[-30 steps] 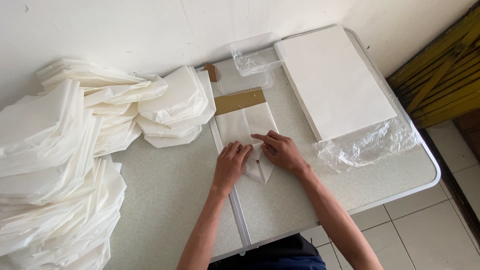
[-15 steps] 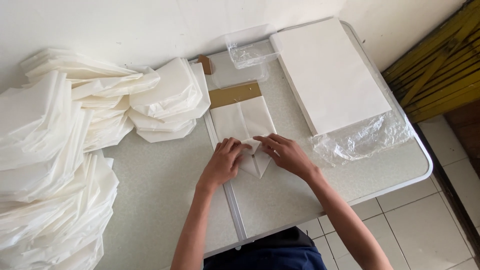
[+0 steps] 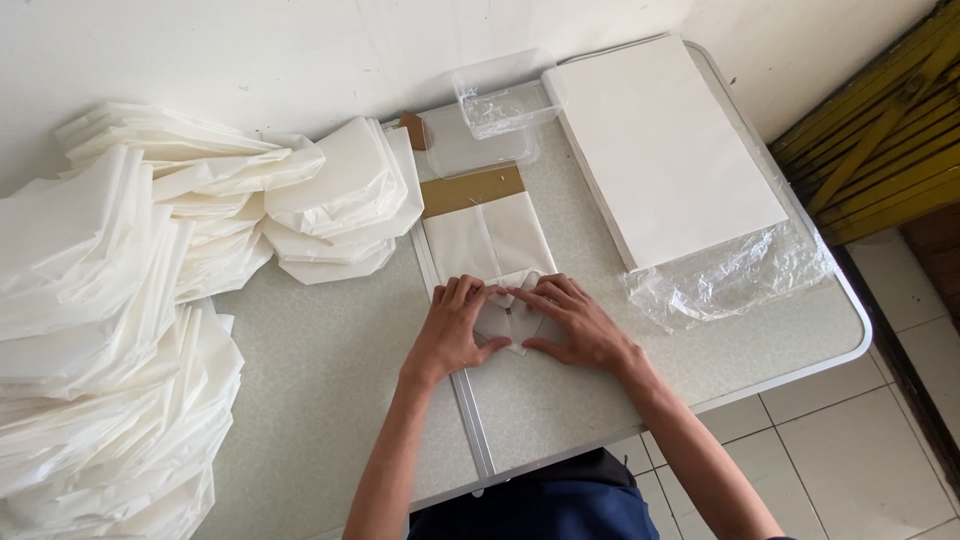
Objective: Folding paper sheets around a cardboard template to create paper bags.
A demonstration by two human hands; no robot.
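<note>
Folding in progress: a thin white paper sheet (image 3: 488,245) lies flat on the grey table (image 3: 330,370), set over the table's centre seam, its far end lying over a brown cardboard piece (image 3: 470,190). Both bare hands press the near end of the sheet, where two corners are turned inward to make a point toward the person. Left hand (image 3: 455,330): palm down, fingers spread flat on the left flap, nothing enclosed in its grip. Right hand (image 3: 575,325): likewise flat, fingers splayed on the right flap, its grip holding nothing, only pinning the paper down; the fingertips of the two hands nearly meet above the fold. Judged step: creasing the pointed bottom fold. The next move likely calls for firm, even pressure along both slanted edges, keeping them symmetrical about the middle, so the thin paper does not slip or wrinkle. Also present: a stack of flat white sheets (image 3: 660,150) at the right, resting on a crumpled clear plastic wrap (image 3: 730,280); a clear plastic container (image 3: 500,100) beyond the cardboard; heaps of folded white paper pieces (image 3: 130,300) piled at the left and rear left, well apart from the hands
</note>
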